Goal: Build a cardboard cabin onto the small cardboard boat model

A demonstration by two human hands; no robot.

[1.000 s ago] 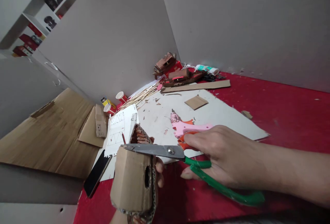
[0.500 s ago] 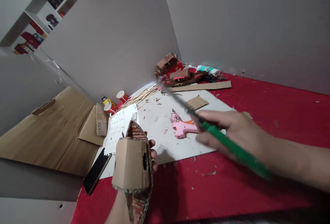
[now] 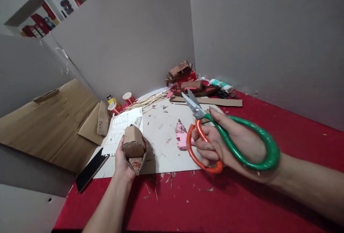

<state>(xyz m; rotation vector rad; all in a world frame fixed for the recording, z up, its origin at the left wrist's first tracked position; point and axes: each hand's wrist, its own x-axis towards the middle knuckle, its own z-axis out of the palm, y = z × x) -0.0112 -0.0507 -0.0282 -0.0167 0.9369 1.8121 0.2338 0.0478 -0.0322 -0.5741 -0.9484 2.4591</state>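
My left hand (image 3: pixel 121 161) grips a small cardboard model house (image 3: pixel 133 146), holding it low over the white board (image 3: pixel 161 154) with its open patterned end toward me. My right hand (image 3: pixel 231 143) holds a pair of scissors (image 3: pixel 215 132) with one green and one orange handle. Its blades are slightly apart and point up and left. Just behind the orange handle, a pink glue gun (image 3: pixel 182 136) lies on the board.
The table is red (image 3: pixel 242 204) with cardboard scraps near the front. A black phone (image 3: pixel 91 169) lies at the left edge by a printed sheet (image 3: pixel 120 127). Paper cups (image 3: pixel 128 98), wooden sticks (image 3: pixel 149 100), cardboard strips and model parts pile at the back corner. Flat cardboard (image 3: pixel 48 118) lies left.
The scissors left the cardboard house and swung right; my right hand now holds them up with blades pointing away. My left hand lowered the house toward the board and turned it.
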